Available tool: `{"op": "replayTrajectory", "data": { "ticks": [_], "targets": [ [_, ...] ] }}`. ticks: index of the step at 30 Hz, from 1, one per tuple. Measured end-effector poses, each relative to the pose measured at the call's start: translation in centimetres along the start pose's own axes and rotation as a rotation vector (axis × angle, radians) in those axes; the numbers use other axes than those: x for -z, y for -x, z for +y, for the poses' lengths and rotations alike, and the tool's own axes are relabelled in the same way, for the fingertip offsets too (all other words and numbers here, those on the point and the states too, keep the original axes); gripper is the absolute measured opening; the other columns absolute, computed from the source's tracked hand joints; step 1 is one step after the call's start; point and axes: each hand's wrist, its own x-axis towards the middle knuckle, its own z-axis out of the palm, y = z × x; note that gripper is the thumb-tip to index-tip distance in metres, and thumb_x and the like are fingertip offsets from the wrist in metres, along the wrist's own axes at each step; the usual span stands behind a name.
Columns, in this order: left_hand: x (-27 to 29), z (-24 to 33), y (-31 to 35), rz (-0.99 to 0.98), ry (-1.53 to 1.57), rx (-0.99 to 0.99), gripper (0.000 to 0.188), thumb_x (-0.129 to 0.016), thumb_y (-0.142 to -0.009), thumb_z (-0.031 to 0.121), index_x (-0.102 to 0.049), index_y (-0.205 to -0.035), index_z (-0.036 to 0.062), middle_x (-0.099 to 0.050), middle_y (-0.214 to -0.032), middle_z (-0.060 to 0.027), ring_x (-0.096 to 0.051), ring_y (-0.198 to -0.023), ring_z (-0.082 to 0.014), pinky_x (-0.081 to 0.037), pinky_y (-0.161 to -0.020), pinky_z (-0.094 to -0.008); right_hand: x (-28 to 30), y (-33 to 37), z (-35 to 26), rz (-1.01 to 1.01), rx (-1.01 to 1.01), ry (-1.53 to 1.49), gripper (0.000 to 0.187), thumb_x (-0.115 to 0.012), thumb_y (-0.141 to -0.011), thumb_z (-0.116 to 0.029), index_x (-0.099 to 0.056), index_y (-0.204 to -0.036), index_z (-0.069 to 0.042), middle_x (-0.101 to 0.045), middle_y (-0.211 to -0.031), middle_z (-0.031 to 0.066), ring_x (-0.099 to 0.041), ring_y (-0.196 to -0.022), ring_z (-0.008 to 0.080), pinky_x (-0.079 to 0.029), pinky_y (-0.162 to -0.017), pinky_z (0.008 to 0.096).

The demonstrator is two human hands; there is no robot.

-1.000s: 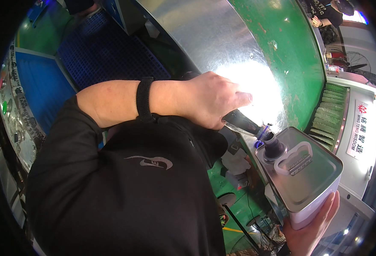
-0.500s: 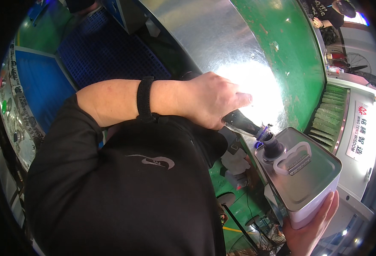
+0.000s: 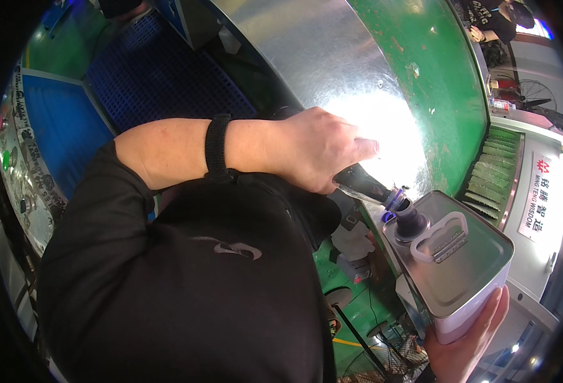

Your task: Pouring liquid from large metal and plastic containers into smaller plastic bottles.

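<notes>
My left hand (image 3: 329, 150), with a black band on its wrist, is closed around a clear bottle (image 3: 364, 184). The bottle is tilted, its neck pointing down and to the right, and most of its body is hidden by the hand. A purplish ring shows at its neck. The mouth meets a dark round spout (image 3: 412, 225) on top of a rectangular metal tin (image 3: 450, 281). Whether liquid is flowing cannot be seen. A pale handle (image 3: 441, 237) stands on the tin's lid. My right hand (image 3: 463, 345) grips the tin's lower side, fingers along its wall.
A shiny metal tabletop (image 3: 307, 45) with glare lies beyond my left hand, beside green floor (image 3: 422, 83). Blue slatted pallet (image 3: 166, 76) is at upper left. Green-bristled brush strips (image 3: 495, 169) and a white cabinet (image 3: 540, 217) stand right. Another person (image 3: 495, 22) is at top right.
The tin and my right hand have shifted very slightly right. My torso has moved a little. Both grips and the bottle's tilt look the same.
</notes>
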Motion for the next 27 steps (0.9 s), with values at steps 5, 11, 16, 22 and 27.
{"op": "replayTrajectory", "data": {
  "ticks": [5,11,16,22,27],
  "targets": [
    [-0.18,-0.12,0.13,0.01,-0.006,-0.01,0.06,-0.08,-0.061,0.01,-0.06,-0.117,0.0044,-0.064,-0.097,-0.0128,-0.066,-0.087,-0.0315,-0.055,-0.074,-0.0396,0.03,-0.04,-0.04,-0.016,-0.006,0.013,0.102,-0.086,-0.062,-0.018,-0.035,-0.149,-0.005,-0.041,-0.139,0.0344,-0.042,-0.129,0.0531,-0.04,-0.106,0.061],
    [-0.21,-0.13,0.14,0.006,-0.007,0.008,0.06,-0.08,-0.061,0.01,-0.06,-0.117,0.0047,-0.064,-0.097,-0.0127,-0.067,-0.087,-0.0314,-0.055,-0.074,-0.0396,-0.1,-0.12,0.09,-0.011,0.005,-0.002,0.102,-0.086,-0.062,-0.018,-0.034,-0.149,-0.005,-0.041,-0.14,0.0347,-0.041,-0.129,0.0538,-0.039,-0.106,0.0618],
    [-0.17,-0.16,0.22,0.006,-0.009,0.01,0.061,-0.081,-0.06,0.01,-0.06,-0.117,0.0048,-0.064,-0.097,-0.0125,-0.067,-0.087,-0.0314,-0.055,-0.074,-0.0398,-0.09,-0.1,0.18,-0.026,-0.005,0.007,0.104,-0.087,-0.062,-0.019,-0.034,-0.15,-0.004,-0.04,-0.141,0.035,-0.041,-0.13,0.0538,-0.038,-0.107,0.0616],
    [-0.33,-0.2,0.23,-0.047,0.008,0.041,0.063,-0.081,-0.061,0.011,-0.059,-0.119,0.0057,-0.064,-0.1,-0.012,-0.066,-0.092,-0.0316,-0.055,-0.077,-0.0407,-0.16,-0.01,0.18,-0.043,-0.023,-0.003,0.105,-0.086,-0.061,-0.019,-0.033,-0.15,-0.004,-0.04,-0.141,0.0347,-0.04,-0.131,0.054,-0.038,-0.107,0.0618],
    [-0.38,-0.16,0.26,-0.053,0.01,0.04,0.062,-0.08,-0.061,0.012,-0.059,-0.12,0.0062,-0.064,-0.101,-0.0118,-0.065,-0.093,-0.0317,-0.054,-0.078,-0.041,-0.36,0.16,0.21,-0.034,-0.013,-0.013,0.105,-0.086,-0.061,-0.019,-0.033,-0.15,-0.005,-0.039,-0.142,0.0343,-0.04,-0.131,0.0537,-0.037,-0.108,0.0615]
  ]
}}
